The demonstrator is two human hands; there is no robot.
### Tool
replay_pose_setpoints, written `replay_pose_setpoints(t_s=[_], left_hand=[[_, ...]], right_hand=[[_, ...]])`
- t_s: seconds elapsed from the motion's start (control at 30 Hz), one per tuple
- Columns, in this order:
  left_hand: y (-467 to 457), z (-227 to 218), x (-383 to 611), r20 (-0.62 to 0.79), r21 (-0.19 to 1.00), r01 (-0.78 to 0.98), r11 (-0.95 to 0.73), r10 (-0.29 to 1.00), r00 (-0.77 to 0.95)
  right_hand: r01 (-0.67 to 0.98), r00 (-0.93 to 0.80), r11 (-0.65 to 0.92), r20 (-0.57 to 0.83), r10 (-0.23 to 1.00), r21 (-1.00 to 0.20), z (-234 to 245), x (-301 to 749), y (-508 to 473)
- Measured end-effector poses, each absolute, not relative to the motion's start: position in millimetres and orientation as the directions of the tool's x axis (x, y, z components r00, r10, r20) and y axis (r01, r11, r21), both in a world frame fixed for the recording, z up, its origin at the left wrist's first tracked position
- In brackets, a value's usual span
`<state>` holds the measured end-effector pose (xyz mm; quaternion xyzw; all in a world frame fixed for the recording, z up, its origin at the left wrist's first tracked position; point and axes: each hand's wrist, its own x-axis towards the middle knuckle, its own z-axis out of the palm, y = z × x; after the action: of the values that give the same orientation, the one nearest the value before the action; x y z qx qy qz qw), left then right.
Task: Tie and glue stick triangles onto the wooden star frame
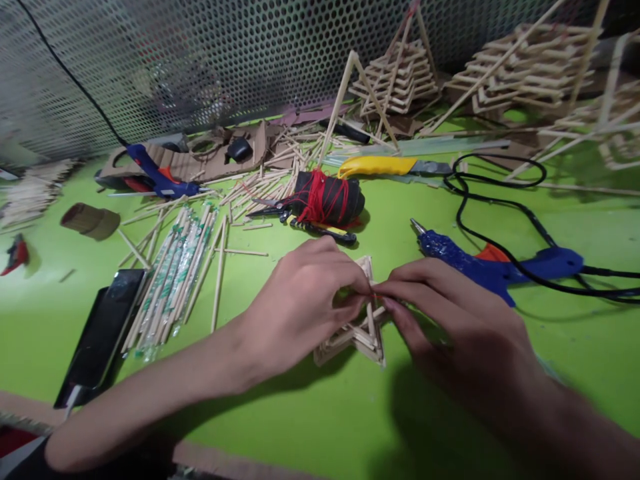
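Note:
Over a small star-shaped frame of wooden sticks (367, 337), my left hand (305, 300) and my right hand (455, 313) meet fingertip to fingertip. Each pinches thumb against forefinger on a thin bit of red thread (374, 295), mostly hidden by the fingers. The stick frame lies on the green table below them, its upper part partly covered by my hands. Just beyond my left hand is a dark roll wound with red thread (324, 199), with small yellow-and-black snips (320, 230) against it.
A blue glue gun (480, 263) with a black cord lies beyond my right hand; another glue gun (160, 175) rests at back left. A yellow cutter (380, 165), loose sticks (260, 183), wrapped sticks (173, 280) and a phone (105, 333) lie around. Stacked stick frames (400, 77) stand behind.

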<state>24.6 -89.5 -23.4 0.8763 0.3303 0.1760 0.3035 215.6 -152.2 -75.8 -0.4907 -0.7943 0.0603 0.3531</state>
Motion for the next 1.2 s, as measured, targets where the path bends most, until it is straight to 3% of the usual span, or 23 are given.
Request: replay_pose_setpoints(t_s=[0.17,0.37,0.63,1.2], left_hand=[[-90,-26,24,0.098,0.756,0.438,-0.487,0.746,0.659],[-86,-23,23,0.057,0.775,0.463,-0.43,0.777,0.627],[-87,-24,26,0.024,0.857,0.399,-0.325,0.8,0.6],[-88,-25,22,0.066,0.803,0.418,-0.425,0.76,0.646]], right_hand=[[0.751,-0.276,0.51,0.501,0.82,-0.42,-74,215,-154],[0.818,-0.246,0.451,0.491,0.836,-0.358,-71,211,-156],[0.788,-0.383,0.573,0.549,0.743,-0.226,-67,214,-150],[0.744,-0.421,0.597,0.483,0.768,-0.301,-65,214,-139]])
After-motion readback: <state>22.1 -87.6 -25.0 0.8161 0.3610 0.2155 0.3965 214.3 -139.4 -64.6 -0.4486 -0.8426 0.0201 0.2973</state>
